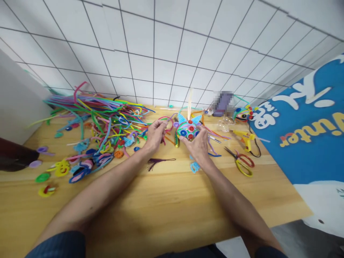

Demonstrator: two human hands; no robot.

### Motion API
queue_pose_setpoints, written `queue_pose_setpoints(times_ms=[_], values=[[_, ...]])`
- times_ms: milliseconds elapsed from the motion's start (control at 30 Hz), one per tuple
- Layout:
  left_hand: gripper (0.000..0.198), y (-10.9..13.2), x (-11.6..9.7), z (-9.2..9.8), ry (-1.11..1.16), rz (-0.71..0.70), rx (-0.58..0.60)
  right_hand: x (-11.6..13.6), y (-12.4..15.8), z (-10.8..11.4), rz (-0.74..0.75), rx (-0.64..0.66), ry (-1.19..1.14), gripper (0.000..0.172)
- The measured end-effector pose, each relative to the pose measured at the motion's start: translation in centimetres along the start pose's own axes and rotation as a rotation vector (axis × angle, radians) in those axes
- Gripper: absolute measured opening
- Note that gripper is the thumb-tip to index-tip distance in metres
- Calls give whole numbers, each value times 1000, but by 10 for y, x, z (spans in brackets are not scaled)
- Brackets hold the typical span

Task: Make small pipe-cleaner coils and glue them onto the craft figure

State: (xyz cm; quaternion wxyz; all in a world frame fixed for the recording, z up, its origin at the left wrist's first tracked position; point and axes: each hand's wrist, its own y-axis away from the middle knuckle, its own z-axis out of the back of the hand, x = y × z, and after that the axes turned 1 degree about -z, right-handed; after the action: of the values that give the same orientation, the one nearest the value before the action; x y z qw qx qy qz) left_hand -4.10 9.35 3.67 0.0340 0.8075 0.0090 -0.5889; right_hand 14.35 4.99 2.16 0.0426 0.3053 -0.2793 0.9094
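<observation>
My right hand (198,145) is closed around a round pipe-cleaner figure (188,129) with blue ears and red and blue coiled discs, held just above the wooden table (166,200). My left hand (154,135) pinches a bent pink pipe cleaner (167,120) right beside the figure. A dark purple tassel (158,162) lies on the table between my forearms, and a small light-blue piece (195,167) lies under my right wrist.
A big heap of coloured pipe cleaners (99,114) and coiled shapes (80,168) covers the left side. Scissors (242,161) and a yellow glue gun (245,138) lie to the right, near a blue banner (309,136). A tiled wall stands behind.
</observation>
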Motion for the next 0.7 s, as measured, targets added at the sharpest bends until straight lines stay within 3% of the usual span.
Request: queue_pose_setpoints(times_ms=[233,433,533,700], values=[[24,3,3,0,-32,-39,53,-4,1,6,-11,21,-23,68],[20,9,-3,-4,-111,-88,43,0,2,16,-81,122,-65,79],[19,7,-5,-3,-177,-168,65,3,0,13,-102,97,-43,87],[18,1,-10,-1,-298,-227,89,0,-3,8,-146,64,-27,85]])
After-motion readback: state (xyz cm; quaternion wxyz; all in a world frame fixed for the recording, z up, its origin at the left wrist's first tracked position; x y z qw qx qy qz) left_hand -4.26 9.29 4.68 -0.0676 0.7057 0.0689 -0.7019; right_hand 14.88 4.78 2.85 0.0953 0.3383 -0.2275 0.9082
